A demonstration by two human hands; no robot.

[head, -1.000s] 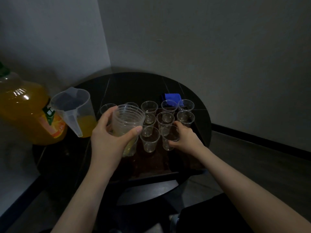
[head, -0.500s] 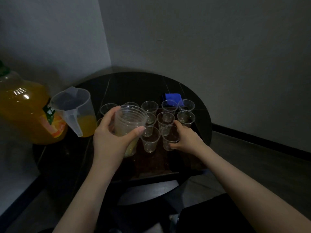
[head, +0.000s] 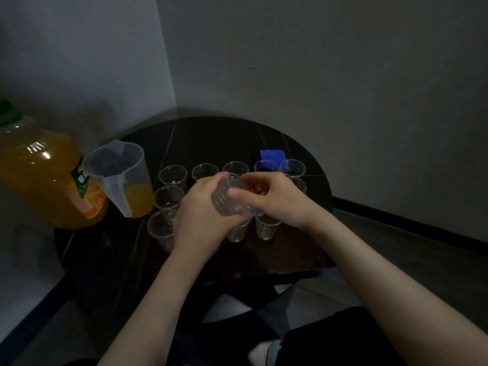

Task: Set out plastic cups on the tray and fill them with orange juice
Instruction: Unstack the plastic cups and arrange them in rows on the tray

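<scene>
My left hand (head: pixel 200 212) grips a stack of clear plastic cups (head: pixel 227 200), tilted with its mouth toward the right. My right hand (head: pixel 272 200) has its fingers curled around the stack's open end, thumb on the rim. Both hands hover over a dark tray (head: pixel 290 257) on which several empty clear cups (head: pixel 170 175) stand in rows; some are hidden behind the hands. A clear jug (head: pixel 118 178) with a little orange juice stands left of the tray. A big orange juice bottle (head: pixel 45 175) is further left.
The tray lies on a round black table (head: pixel 211 138) pushed into a wall corner. A blue cloth (head: pixel 272 155) lies behind the far right cups. The floor and a dark skirting run along the right.
My right hand let go of the front-row cup on the tray and came up to the stack. My left hand tilted the stack toward the right hand, uncovering the left column of cups.
</scene>
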